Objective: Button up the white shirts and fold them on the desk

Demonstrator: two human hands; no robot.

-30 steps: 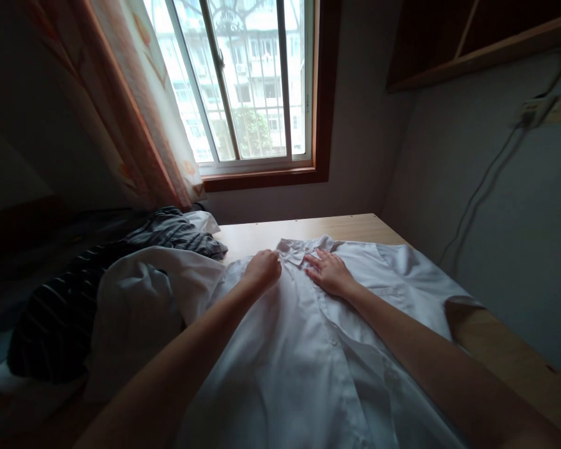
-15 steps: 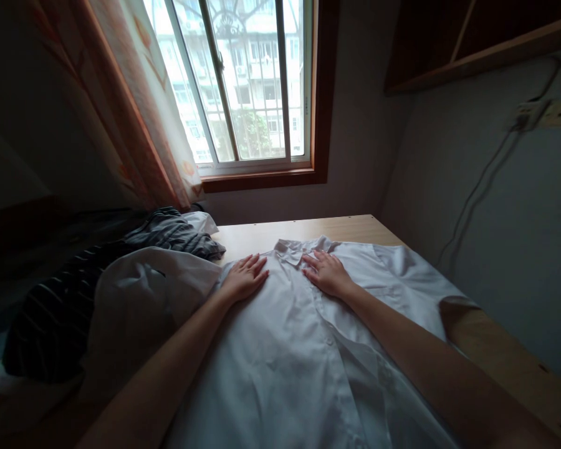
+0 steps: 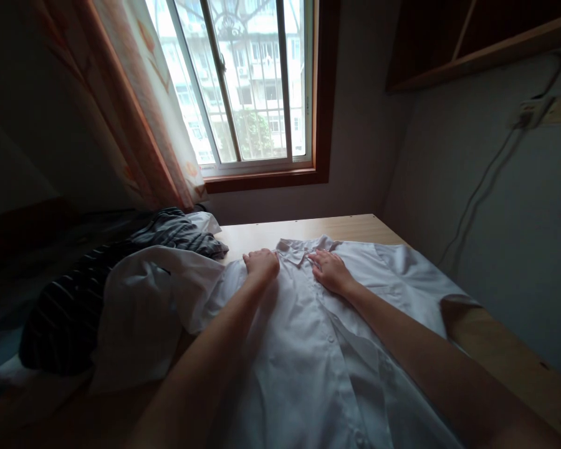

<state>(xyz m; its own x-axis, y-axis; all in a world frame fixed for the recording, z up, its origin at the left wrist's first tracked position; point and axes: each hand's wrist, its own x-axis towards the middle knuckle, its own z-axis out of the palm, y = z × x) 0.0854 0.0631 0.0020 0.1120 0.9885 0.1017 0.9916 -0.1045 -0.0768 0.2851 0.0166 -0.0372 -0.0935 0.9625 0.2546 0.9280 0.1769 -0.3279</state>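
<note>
The left hand, fingers curled, and right hand, fingers slightly spread, touch the white shirt beside its collar.

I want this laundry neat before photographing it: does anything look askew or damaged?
The white shirt looks uneven: the left sleeve bunches by the black striped garment, while the right sleeve spreads flatter. No spill or damage shows.

Shirt is thin white cloth, matt and kinda wrinkly. Table looks like smooth pale wood with a soft sheen. Curtain's patterned cloth.
</note>
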